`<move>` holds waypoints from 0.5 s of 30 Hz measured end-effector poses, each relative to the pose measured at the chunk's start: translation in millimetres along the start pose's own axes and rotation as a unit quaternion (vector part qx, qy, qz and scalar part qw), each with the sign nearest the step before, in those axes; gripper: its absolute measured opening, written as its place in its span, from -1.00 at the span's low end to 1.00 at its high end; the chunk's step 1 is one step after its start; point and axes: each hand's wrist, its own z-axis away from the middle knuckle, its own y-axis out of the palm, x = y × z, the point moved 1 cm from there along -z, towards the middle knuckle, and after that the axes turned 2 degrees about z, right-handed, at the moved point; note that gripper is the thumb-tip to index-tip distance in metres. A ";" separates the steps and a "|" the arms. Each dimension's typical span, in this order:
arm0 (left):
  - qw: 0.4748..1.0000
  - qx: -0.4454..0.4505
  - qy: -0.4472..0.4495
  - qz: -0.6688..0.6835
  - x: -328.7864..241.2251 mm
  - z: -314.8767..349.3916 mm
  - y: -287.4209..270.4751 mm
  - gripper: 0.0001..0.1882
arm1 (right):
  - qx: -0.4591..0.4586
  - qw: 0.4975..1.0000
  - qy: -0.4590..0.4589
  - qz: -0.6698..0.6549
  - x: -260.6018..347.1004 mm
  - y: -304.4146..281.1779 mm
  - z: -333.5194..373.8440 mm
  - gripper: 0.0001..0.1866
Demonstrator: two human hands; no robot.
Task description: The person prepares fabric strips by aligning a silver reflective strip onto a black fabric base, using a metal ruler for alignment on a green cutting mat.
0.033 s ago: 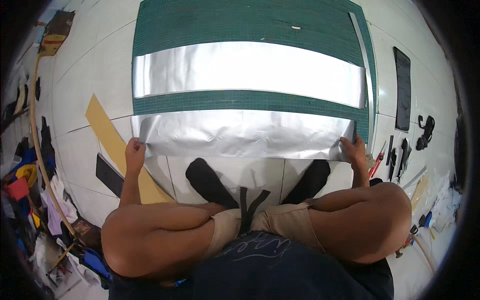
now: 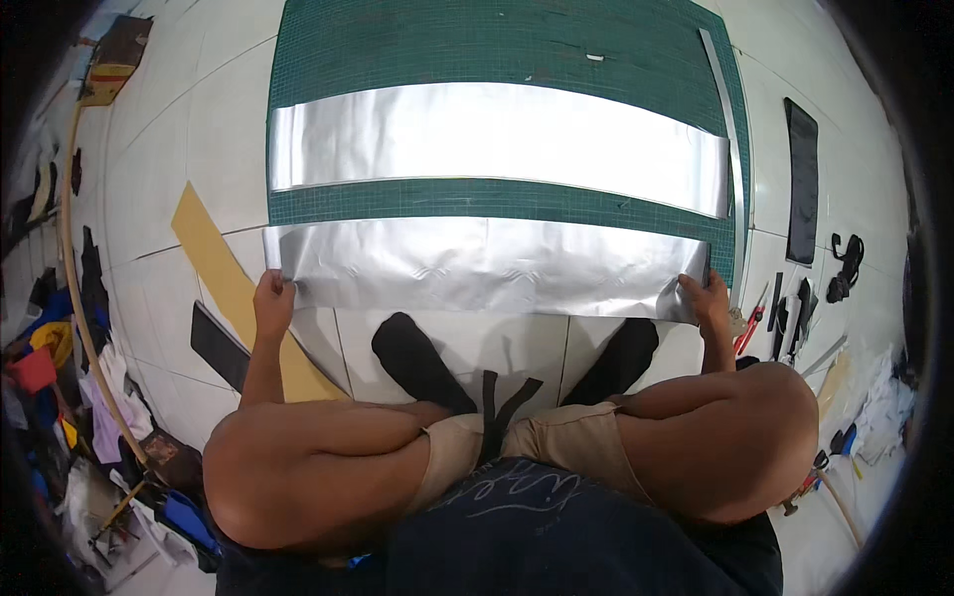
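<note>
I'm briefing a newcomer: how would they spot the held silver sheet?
Find the big green mat. Along its near edge runs a long silver sheet. Unlike the silver strip beyond it, this creased one is held by a left hand and a right hand at its ends.

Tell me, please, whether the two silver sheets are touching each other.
Apart: the head view shows a band of the green mat between the far silver sheet and the near silver sheet.
</note>
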 end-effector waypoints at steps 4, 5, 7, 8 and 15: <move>0.999 -0.049 0.020 0.007 -0.6 8.1 5.0 -0.67 | 0.017 0.995 0.034 -0.095 24.5 2.9 12.7 -0.55; 0.991 -0.104 0.045 -0.069 -4.7 4.8 6.9 -0.54 | 0.012 0.997 0.043 -0.070 25.9 -0.2 13.6 -0.49; 0.975 -0.156 0.072 -0.140 -9.8 -1.2 10.0 -0.41 | 0.003 0.998 0.053 -0.044 26.9 -2.4 17.9 -0.44; 0.963 -0.170 0.061 -0.200 -12.9 -5.3 9.6 -0.33 | -0.051 0.998 0.030 -0.015 27.1 -0.6 22.0 -0.42; 0.998 -0.050 -0.039 -0.022 9.7 -16.4 -14.0 -0.34 | -0.226 0.937 -0.164 0.212 13.9 35.2 19.3 -0.48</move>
